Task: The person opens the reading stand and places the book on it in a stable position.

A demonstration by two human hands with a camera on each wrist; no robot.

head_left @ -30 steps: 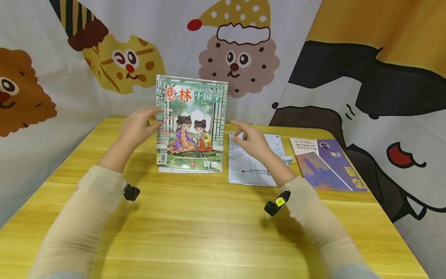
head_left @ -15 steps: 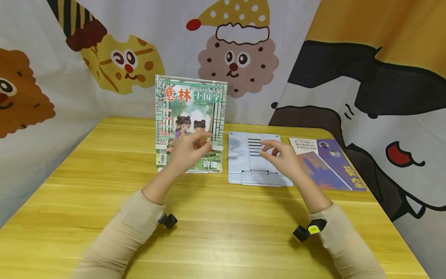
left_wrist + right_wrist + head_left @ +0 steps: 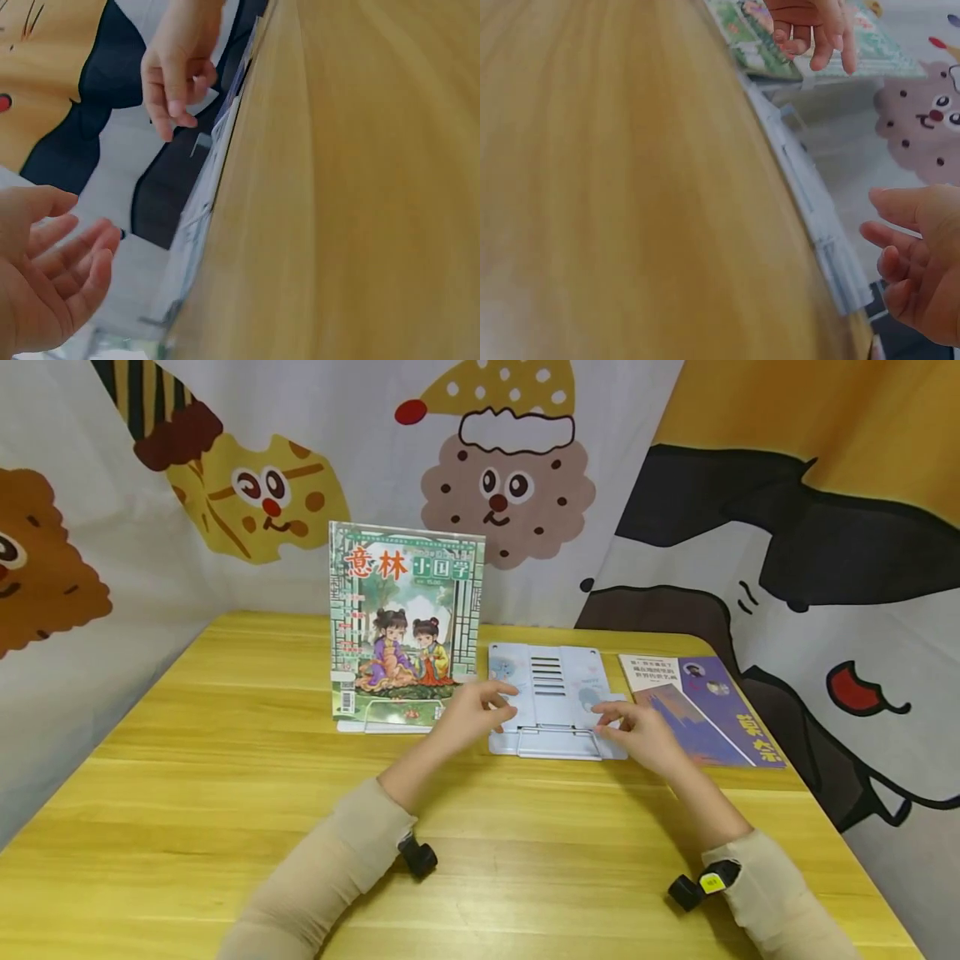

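Note:
A light blue folding book stand (image 3: pixel 547 710) with slots and a wire page holder lies flat on the table. My left hand (image 3: pixel 476 714) hovers by its left edge, fingers loosely bent with nothing in them. Over its right edge is my right hand (image 3: pixel 641 737), also holding nothing. In the left wrist view, the left palm (image 3: pixel 45 292) shows with fingers spread. The right wrist view shows the right hand (image 3: pixel 922 259) with relaxed fingers above the stand (image 3: pixel 802 180). A magazine (image 3: pixel 405 618) with two cartoon children stands propped upright on another stand (image 3: pixel 348 727) at left.
A purple and white book (image 3: pixel 705 710) lies flat to the right of the flat stand. The wooden table (image 3: pixel 480 860) reaches back to a curtain (image 3: pixel 300 410) printed with cartoon figures. Wrist cameras (image 3: pixel 418 857) are strapped to both forearms.
My left hand has moved right from the magazine's left edge, across its front, to the flat stand. My right hand has shifted right and down to that stand's right edge.

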